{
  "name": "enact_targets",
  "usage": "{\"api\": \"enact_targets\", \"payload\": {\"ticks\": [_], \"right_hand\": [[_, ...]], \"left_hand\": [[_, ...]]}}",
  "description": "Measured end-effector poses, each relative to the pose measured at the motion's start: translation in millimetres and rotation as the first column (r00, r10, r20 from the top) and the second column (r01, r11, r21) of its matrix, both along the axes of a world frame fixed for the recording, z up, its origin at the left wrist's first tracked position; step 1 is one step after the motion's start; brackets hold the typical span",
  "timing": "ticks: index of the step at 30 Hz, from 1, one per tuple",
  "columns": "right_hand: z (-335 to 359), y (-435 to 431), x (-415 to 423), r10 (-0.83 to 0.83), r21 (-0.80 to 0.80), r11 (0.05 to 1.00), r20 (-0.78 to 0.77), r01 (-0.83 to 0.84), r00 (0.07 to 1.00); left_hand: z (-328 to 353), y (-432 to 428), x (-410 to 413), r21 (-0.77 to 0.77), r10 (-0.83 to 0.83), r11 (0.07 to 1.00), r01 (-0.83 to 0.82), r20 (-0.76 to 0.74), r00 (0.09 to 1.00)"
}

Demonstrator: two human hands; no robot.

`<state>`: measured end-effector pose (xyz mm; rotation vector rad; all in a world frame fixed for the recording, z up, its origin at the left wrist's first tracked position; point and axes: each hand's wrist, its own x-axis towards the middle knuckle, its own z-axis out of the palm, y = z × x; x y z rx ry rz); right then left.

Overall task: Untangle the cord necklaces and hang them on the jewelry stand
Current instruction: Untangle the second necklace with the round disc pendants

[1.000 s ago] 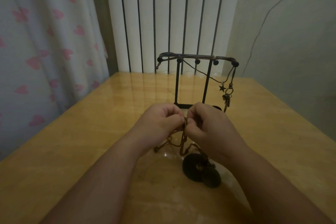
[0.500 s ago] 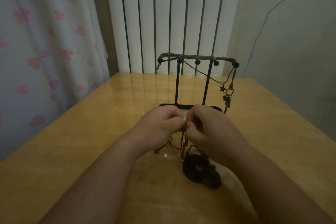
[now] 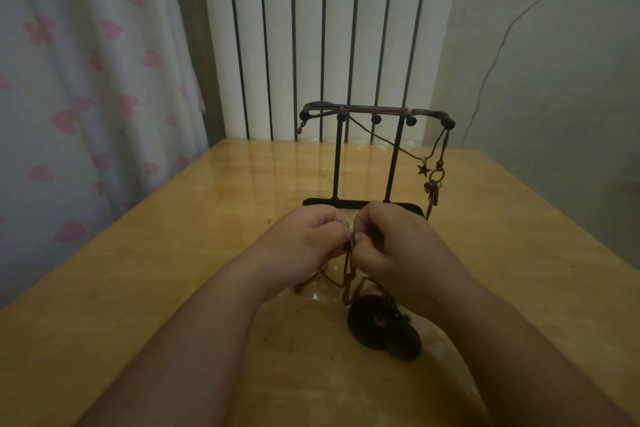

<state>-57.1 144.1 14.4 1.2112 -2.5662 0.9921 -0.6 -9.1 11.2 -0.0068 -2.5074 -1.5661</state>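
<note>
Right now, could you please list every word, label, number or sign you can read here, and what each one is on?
None: there is no readable text in this view.
The stand, discs, star charm, table and curtain carry no writing; the curtain shows only pink hearts.
The left hand and right hand pinch the cords, which show no tag.

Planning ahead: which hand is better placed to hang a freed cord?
Probably the left hand: it sits before the barer left pegs of the stand; the star necklace crowds the right end.
</note>
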Motion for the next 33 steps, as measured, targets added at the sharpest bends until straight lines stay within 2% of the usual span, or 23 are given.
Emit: {"api": "enact_targets", "payload": {"ticks": [10, 13, 17, 29, 31, 33], "right_hand": [[2, 1, 1, 0.042, 0.026, 0.999, 0.032, -0.043, 0.999], [0, 0, 2, 0.042, -0.021, 0.999, 0.070, -0.041, 0.997], [-3, -3, 4, 0.043, -0.142, 0.990, 0.131, -0.024, 0.990], [-10, -12, 5, 0.012, -0.329, 0.943, 0.177, 0.048, 0.984], [-10, -11, 4, -0.001, -0.324, 0.944, 0.167, 0.056, 0.986], [-9, -8, 2, -0.014, -0.243, 0.969, 0.115, 0.042, 0.993]], "left_hand": [[-2, -4, 1, 0.006, -0.070, 0.998, 0.070, 0.035, 0.997], [-3, -2, 0, 0.034, -0.088, 0.996, 0.087, 0.038, 0.995], [-4, -1, -2, 0.125, -0.090, 0.989, 0.084, 0.042, 0.995], [-10, 2, -6, 0.398, -0.130, 0.913, 0.092, 0.071, 0.989], [-10, 2, -6, 0.389, -0.094, 0.919, 0.063, 0.060, 0.994], [-9, 0, -6, 0.300, -0.048, 0.953, 0.034, 0.039, 0.998]]}}
